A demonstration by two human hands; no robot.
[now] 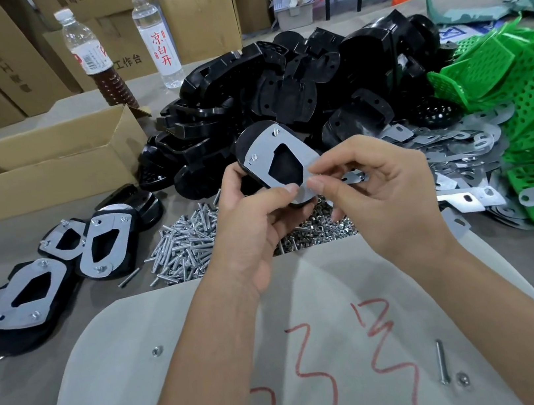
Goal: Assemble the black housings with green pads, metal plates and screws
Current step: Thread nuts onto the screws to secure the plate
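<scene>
Head view: you hold one housing up over the table (56,355), between both hands.
Left grip: your left hand (254,218) curls round the near left edge of the black housing (247,146), thumb lying on the plate's lower end.
Right grip: your right hand (378,192) pinches narrow, thumb and forefinger closed on the near right end of the metal plate (287,161).
Held item: plate lies flat on the housing, tilted away from you; two screw heads (275,132) show at its far end.
Below the grip: pile of loose screws (185,245) to the left, heap of nuts (314,230) directly under your hands.
Left of the grip: three finished housings with plates (109,243), lying flat; an open cardboard box (43,173) farther off.
Beyond the grip: large heap of black housings (291,73); two bottles (91,55) stand behind it to the left.
Right of the grip: spread of loose metal plates (458,146), then green pads (521,102) piled at the table's right edge.
Near side of the grip: pale sheet with red marks (318,368) under your forearms, bearing one screw (441,363) and a nut just beside it.
</scene>
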